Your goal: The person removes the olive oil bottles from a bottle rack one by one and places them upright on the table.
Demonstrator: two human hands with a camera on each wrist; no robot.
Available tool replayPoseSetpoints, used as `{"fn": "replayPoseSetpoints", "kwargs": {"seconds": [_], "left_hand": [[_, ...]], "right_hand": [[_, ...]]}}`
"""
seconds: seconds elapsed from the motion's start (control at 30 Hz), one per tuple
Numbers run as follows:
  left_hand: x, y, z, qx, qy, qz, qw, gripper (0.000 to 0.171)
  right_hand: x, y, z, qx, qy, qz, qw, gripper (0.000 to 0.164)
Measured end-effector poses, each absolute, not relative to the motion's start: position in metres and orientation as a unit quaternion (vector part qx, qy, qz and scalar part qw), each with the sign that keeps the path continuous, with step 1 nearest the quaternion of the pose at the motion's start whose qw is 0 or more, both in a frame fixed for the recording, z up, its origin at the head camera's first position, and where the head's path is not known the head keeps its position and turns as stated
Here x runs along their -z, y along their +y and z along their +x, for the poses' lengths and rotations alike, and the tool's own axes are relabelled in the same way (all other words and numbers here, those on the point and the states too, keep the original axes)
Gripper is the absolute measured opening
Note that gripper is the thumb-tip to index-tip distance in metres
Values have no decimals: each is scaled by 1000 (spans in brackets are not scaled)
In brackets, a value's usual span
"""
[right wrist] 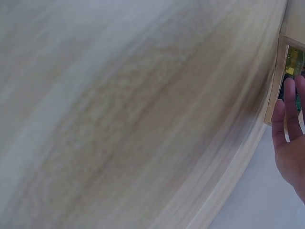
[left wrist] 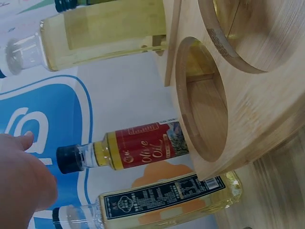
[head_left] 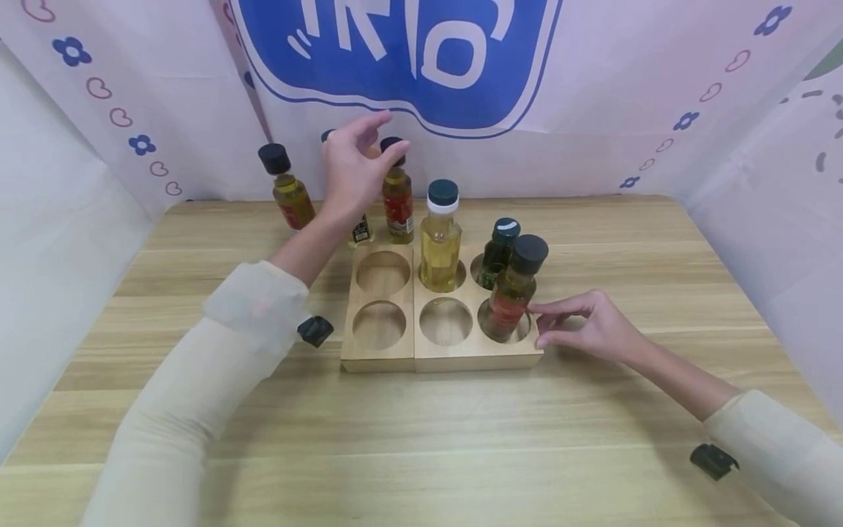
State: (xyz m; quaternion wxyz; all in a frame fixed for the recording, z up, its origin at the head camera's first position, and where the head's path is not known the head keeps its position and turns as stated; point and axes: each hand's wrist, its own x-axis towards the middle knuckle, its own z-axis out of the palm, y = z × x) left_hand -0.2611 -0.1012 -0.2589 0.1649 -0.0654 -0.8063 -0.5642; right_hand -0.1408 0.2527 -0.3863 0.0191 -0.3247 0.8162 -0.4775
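Note:
My left hand (head_left: 356,165) hangs over the back of the table, thumb and fingers apart, beside the black cap of a red-labelled olive oil bottle (head_left: 398,208). In the left wrist view, a gap shows between that hand (left wrist: 26,176) and the bottle (left wrist: 152,145). My right hand (head_left: 586,329) rests its fingertips at the right end of a wooden rack (head_left: 477,363) with round holes. Standing in the rack are a tall clear bottle of pale oil (head_left: 440,252), a small dark bottle (head_left: 497,252) and a tilted red-labelled bottle (head_left: 510,304).
A black-labelled oil bottle (left wrist: 162,200) stands behind the rack, partly hidden by my left hand in the head view. Another black-capped bottle (head_left: 290,194) is farther left. The printed cloth (head_left: 593,95) rises along the table's back edge.

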Motion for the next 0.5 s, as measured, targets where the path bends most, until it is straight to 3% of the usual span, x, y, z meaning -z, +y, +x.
{"fn": "replayPoseSetpoints", "kwargs": {"seconds": [0.5], "left_hand": [[249,-101,-240,589,-780,-107,180,43]], "right_hand": [[386,253,-143,466,805,-368,-4,39]]}}
